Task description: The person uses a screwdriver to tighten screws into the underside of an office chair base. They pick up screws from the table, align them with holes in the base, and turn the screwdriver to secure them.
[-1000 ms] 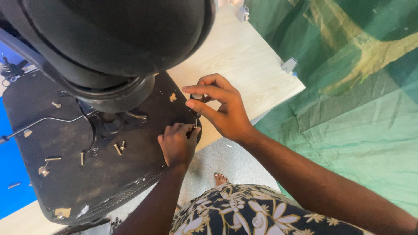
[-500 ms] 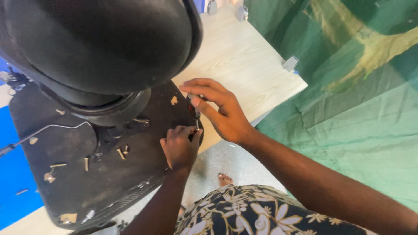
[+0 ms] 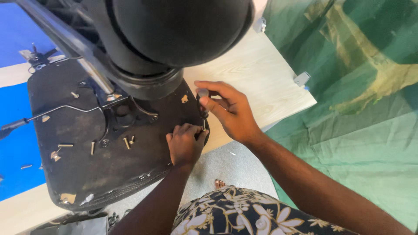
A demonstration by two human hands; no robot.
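Your right hand (image 3: pixel 230 111) grips a small dark screwdriver (image 3: pixel 203 109) upright while your left hand (image 3: pixel 185 141), at 7 o'clock from it, pinches its tip steady on the black chair-seat underside (image 3: pixel 78 165).

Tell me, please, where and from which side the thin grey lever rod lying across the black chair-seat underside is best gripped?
Probably at the dark handle end of the thin grey lever rod, coming from the seat's left edge. That end juts past the black chair-seat underside, with open space around it, while its other end runs under the black mechanism plate. Both hands work at the opposite edge.
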